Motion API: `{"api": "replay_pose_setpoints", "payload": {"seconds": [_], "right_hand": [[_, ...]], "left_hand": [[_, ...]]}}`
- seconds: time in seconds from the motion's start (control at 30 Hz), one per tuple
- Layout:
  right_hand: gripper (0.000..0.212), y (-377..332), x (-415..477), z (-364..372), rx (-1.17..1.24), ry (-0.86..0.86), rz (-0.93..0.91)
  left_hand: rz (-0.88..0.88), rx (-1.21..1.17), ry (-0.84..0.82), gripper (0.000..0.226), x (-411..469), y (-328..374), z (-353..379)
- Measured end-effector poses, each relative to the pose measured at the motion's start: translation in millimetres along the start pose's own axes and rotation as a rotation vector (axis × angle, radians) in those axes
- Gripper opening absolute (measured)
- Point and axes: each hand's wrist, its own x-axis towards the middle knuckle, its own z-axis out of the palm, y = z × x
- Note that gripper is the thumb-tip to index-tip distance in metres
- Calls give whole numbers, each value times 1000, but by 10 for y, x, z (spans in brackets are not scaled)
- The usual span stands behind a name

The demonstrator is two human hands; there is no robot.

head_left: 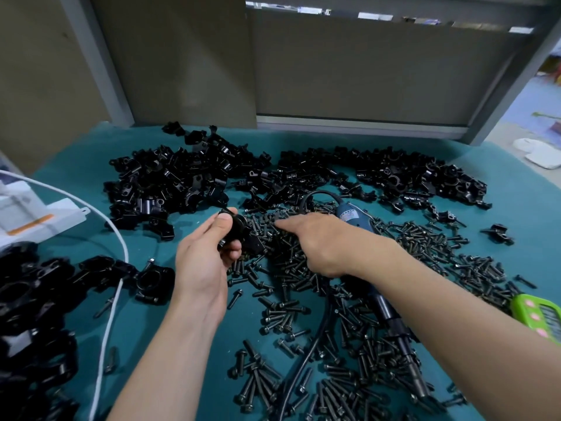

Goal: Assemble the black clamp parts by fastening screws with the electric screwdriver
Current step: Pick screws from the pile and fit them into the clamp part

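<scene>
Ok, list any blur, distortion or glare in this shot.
Head view: right hand fingertips smeared by motion; left hand and its clamp part slightly soft; wide-angle splays the grey frame posts; light even, small glints on the clamp pile.

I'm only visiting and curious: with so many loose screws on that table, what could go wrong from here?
The right hand reaches into the screws with its forearm over the electric screwdriver, so it could knock the tool. The black cord runs through the screws; lifting the tool may drag and scatter them. The left hand grips the clamp part between thumb and fingers; it might slip.
</scene>
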Motion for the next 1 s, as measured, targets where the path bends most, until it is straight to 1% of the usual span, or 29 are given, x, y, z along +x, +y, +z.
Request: {"api": "replay_pose_setpoints", "payload": {"seconds": [0.07, 0.13, 0.27, 0.33, 0.4, 0.47, 0.53, 0.63, 0.7, 0.8, 0.9, 1.0], "right_hand": [[87, -36, -142, 6, -89, -17, -33], [86, -33, -328, 3, -112, -52, -51], [82, 74, -673, -37, 27, -104, -6], [76, 139, -735, -25, 117, -70, 23], [65, 187, -755, 8, 213, -8, 61], [56, 239, -720, 53, 306, 89, 104], [53, 278, -663, 75, 354, 188, 142], [44, 269, -592, 84, 325, 281, 167], [37, 244, -557, 100, 292, 285, 152], [28, 169, -504, 116, 320, 272, 130], [24, 71, -377, 111, 311, 318, 119], [21, -38, -167, 111, 202, 314, 92]], "left_hand": [[-2, 1, 4, 22, 8, -1, -5], [-1, 2, 2, 24, 14, -3, -4], [0, 24, -16, 30, 16, -17, 8], [2, 36, -25, 29, 13, -28, 8], [2, 44, -26, 27, 13, -35, 9], [2, 46, -27, 26, 12, -34, 9], [4, 50, -28, 26, 7, -31, 9], [6, 58, -30, 26, -1, -32, 15], [8, 66, -30, 24, -2, -39, 21], [14, 83, -39, 20, -5, -51, 30], [21, 91, -43, 19, 1, -56, 35], [30, 95, -44, 20, -1, -62, 44]]}}
